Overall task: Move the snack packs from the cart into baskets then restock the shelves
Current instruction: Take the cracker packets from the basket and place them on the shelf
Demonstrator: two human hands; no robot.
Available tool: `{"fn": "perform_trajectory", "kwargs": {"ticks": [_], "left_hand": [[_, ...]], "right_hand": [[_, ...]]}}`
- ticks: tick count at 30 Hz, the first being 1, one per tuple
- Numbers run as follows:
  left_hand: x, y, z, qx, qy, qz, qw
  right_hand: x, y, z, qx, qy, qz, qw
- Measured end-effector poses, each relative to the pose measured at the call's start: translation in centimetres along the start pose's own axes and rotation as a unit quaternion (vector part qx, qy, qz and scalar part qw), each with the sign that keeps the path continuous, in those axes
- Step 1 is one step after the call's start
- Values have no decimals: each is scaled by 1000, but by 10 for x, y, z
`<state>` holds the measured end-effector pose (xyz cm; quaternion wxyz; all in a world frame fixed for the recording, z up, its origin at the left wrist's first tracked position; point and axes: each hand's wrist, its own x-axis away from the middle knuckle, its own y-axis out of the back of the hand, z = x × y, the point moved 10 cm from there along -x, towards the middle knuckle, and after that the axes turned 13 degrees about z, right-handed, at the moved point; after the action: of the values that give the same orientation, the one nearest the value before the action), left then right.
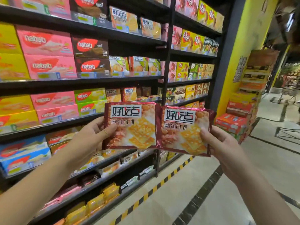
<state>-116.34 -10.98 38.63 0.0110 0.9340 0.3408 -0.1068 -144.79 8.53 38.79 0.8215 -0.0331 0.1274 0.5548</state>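
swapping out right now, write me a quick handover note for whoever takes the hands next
Left hand: grips the left snack pack by its left edge, thumb on the front.
Right hand: grips the right snack pack by its right edge.
Both packs are held up side by side, edges meeting, in front of the shelves.
Done: both packs are at the shelves, neither placed.
Left: shelve both; same-brand packs stand on the shelf just behind them. No basket in view, so remaining stock is unknown.
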Motion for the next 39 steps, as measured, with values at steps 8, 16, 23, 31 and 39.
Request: {"fn": "perform_trajectory", "kwargs": {"ticks": [8,16,23,31,39], "left_hand": [[-150,14,35,-10,12,-17,1000],[-307,14,71,-8,9,-74,997],[-417,36,98,-31,30,-119,992],[-504,103,128,-47,27,-213,976],[-565,171,151,-54,48,-281,957]], "right_hand": [[-152,63,-45,4,0,4,1000],[-315,132,-99,-17,2,65,998],[-455,165,-128,-24,5,129,991],[-608,148,-180,-27,-3,195,980],[-732,106,-228,-56,-48,267,961]]}}
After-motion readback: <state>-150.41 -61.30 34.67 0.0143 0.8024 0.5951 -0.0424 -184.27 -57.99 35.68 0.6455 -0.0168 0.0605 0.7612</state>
